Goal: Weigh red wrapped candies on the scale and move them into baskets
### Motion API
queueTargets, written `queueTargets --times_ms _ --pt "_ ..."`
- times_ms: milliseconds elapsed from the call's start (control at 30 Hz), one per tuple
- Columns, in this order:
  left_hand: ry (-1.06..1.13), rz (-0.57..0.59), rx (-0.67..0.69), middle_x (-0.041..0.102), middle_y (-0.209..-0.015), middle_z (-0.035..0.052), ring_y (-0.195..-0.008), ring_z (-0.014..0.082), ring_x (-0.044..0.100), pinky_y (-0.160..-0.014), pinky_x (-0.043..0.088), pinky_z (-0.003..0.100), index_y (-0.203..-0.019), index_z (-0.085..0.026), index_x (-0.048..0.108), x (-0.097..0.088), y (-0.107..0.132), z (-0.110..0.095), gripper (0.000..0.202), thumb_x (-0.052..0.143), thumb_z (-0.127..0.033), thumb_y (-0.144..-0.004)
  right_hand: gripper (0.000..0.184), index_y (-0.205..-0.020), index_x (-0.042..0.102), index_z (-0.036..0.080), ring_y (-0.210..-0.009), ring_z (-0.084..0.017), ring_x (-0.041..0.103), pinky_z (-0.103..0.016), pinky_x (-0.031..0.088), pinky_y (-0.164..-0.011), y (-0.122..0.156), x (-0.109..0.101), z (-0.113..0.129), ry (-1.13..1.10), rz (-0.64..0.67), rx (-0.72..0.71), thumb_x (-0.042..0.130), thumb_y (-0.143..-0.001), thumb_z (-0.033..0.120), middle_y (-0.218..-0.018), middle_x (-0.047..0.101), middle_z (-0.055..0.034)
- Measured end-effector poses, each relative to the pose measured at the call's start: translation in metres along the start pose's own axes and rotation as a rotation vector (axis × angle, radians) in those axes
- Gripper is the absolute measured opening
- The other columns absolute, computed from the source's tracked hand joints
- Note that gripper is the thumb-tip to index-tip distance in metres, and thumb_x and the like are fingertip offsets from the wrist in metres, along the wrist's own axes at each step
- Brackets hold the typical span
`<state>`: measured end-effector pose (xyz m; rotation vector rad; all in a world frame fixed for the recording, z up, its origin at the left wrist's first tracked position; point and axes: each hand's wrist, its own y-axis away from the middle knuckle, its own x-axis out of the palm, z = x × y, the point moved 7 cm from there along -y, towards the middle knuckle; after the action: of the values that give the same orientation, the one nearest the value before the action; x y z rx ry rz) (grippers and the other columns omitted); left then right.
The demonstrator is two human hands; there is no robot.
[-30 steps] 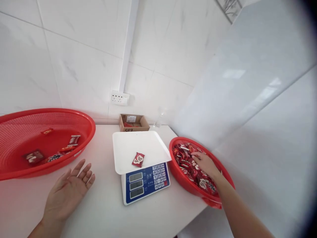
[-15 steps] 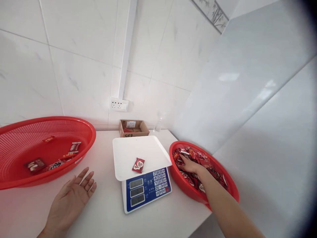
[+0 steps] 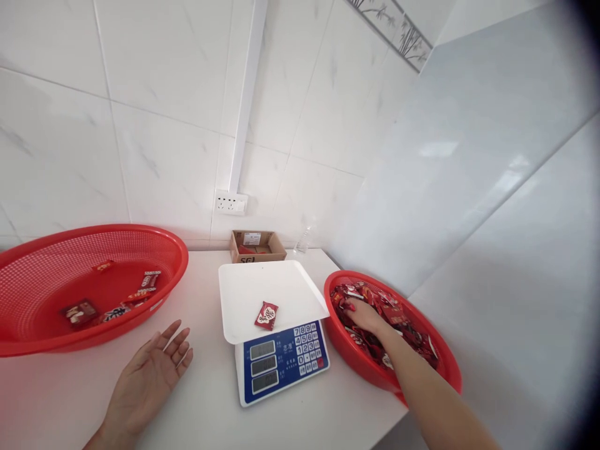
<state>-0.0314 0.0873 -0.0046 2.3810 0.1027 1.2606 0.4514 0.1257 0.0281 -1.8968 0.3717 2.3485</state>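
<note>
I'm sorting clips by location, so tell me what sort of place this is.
Probably a weighing or packing corner: a blue-and-white electronic scale stands between a round red plastic basket holding a few small wrapped packets and a second round red plastic basket heaped with shiny red packets.

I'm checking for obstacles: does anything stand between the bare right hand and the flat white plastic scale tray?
Yes: the left rim of the round red plastic basket on the right stands between the right hand, down among shiny red wrapped packets, and the white tray. Nothing else visible blocks the way.
</note>
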Motion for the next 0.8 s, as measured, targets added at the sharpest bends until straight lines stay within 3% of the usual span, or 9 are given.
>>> queueTargets --times_ms 167,267,333,467,633,800 --pt "0.002 0.001 -0.004 0.064 -0.09 0.0058 -0.078 0.0164 0.063 -0.071 0.055 0.033 -0.097 -0.02 0.064 -0.002 -0.001 0.0 0.023 0.046 -0.018 -0.082 0.033 -0.106 0.058 0.016 -0.102 -0.02 0.057 -0.029 0.04 -0.085 -0.003 -0.006 -0.011 0.007 -0.015 0.061 0.035 -0.083 0.02 -0.111 0.062 -0.0111" --pt "0.0 0.013 -0.008 0.065 -0.09 0.0055 -0.078 0.0161 0.063 -0.072 0.054 0.033 -0.097 -0.02 0.064 -0.003 -0.003 0.0 0.023 0.047 -0.018 -0.081 0.026 -0.097 0.062 0.02 -0.094 -0.022 0.06 -0.03 0.041 -0.082 -0.001 0.004 -0.006 0.019 0.041 0.048 0.047 -0.08 0.033 -0.103 0.066 -0.0086" --pt "-0.005 0.012 -0.011 0.065 -0.09 0.0052 -0.077 0.0158 0.063 -0.072 0.054 0.033 -0.097 -0.02 0.064 -0.004 -0.004 0.001 0.023 0.048 -0.017 -0.08 0.033 -0.094 0.063 0.019 -0.09 -0.027 0.061 -0.036 0.042 -0.08 -0.001 0.01 -0.003 0.042 0.054 0.07 0.055 -0.074 0.043 -0.098 0.067 -0.0116" --pt "-0.022 -0.007 -0.004 0.065 -0.089 0.0053 -0.074 0.0155 0.063 -0.07 0.054 0.033 -0.097 -0.02 0.064 -0.007 -0.005 0.003 0.023 0.048 -0.018 -0.081 0.031 -0.088 0.065 0.016 -0.088 -0.03 0.061 -0.04 0.042 -0.078 -0.003 0.013 -0.002 0.051 0.01 0.127 0.055 -0.074 0.042 -0.095 0.067 -0.0155" --pt "-0.023 0.02 -0.013 0.064 -0.089 0.0063 -0.072 0.0159 0.063 -0.071 0.053 0.034 -0.099 -0.02 0.064 -0.008 -0.006 0.007 0.023 0.049 -0.018 -0.081 0.031 -0.094 0.064 0.015 -0.095 -0.024 0.06 -0.03 0.041 -0.08 -0.002 -0.009 -0.006 -0.029 -0.145 0.129 0.039 -0.084 0.031 -0.101 0.065 -0.0134" --pt "-0.024 0.021 -0.017 0.064 -0.088 0.0062 -0.07 0.0152 0.062 -0.07 0.053 0.033 -0.098 -0.02 0.064 -0.01 -0.006 0.009 0.022 0.049 -0.017 -0.083 0.041 -0.088 0.064 0.014 -0.093 -0.024 0.06 -0.03 0.042 -0.078 0.005 -0.043 -0.003 -0.115 -0.332 0.159 0.03 -0.086 0.038 -0.093 0.067 -0.0135"
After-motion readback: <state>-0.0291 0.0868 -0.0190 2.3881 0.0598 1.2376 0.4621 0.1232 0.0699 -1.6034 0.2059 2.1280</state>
